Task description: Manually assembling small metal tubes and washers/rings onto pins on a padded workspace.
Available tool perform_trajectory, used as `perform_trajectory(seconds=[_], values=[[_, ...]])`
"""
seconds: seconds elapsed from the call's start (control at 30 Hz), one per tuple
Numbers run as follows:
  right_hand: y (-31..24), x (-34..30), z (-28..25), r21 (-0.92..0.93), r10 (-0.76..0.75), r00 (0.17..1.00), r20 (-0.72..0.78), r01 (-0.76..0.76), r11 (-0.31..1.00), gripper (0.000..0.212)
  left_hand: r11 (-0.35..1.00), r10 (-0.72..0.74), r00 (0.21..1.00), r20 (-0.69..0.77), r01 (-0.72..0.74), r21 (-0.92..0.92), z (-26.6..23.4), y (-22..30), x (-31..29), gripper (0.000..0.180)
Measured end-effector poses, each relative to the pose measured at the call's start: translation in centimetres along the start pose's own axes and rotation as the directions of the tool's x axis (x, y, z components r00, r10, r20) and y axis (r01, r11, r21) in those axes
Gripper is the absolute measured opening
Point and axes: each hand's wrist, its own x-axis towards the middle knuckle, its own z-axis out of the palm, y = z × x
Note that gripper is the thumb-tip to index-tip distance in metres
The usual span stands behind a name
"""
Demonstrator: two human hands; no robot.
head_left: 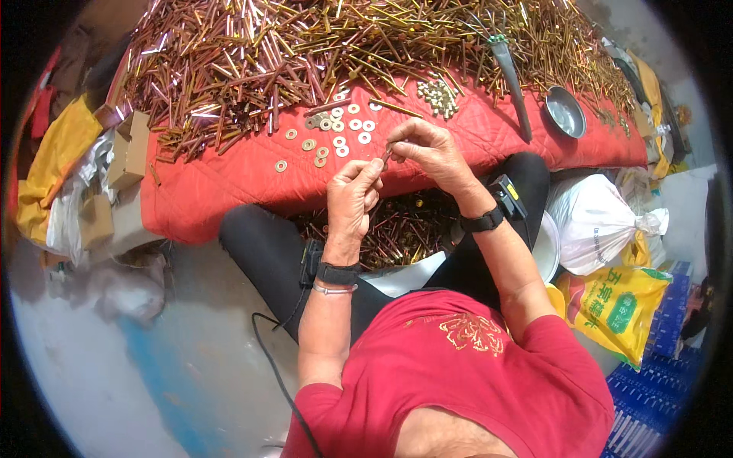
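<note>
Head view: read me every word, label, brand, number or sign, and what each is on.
Yellow bag: large characters and a green oval label; I don't copy out wording or brands.
White plastic bag: small dark print, too small to read.
Blue packaging: pale marks, too small and blurred to read.
Pile of metal rods: no lettering can be made out.

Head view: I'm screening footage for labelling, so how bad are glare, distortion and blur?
Head view: black corners, curved outer edges; bright glints on the metal rods at upper left; left hand and right hand well lit, no obvious blur; the small piece between them too tiny to identify.
</note>
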Motion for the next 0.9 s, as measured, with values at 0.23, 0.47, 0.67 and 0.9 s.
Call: perform_trajectory(seconds=[0.23,0.47,0.67,0.9], values=[[-1.9,0.0,-0.4,-0.294,-0.045,0.989,0.144,0.086,0.952,0.008,0.947,-0.282,0.945,0.162,0.302,-0.111,-0.9,1.7,0.0,0.014],[-3.7,-0.4,-0.3,-0.395,-0.159,0.936,0.315,0.282,0.874,0.008,0.966,-0.256,0.947,0.193,0.245,0.083,-0.9,2.3,-0.2,0.015],[-3.2,-0.6,-0.9,-0.437,-0.136,0.958,0.253,0.239,0.867,0.008,0.898,-0.368,0.863,0.346,0.426,-0.107,-0.7,1.6,0.4,0.014],[-3.6,-1.0,-0.9,-0.436,-0.06,0.967,0.246,0.166,0.885,0.005,0.967,-0.176,0.97,0.167,0.138,0.215,0.0,2.4,-0.3,0.016]])
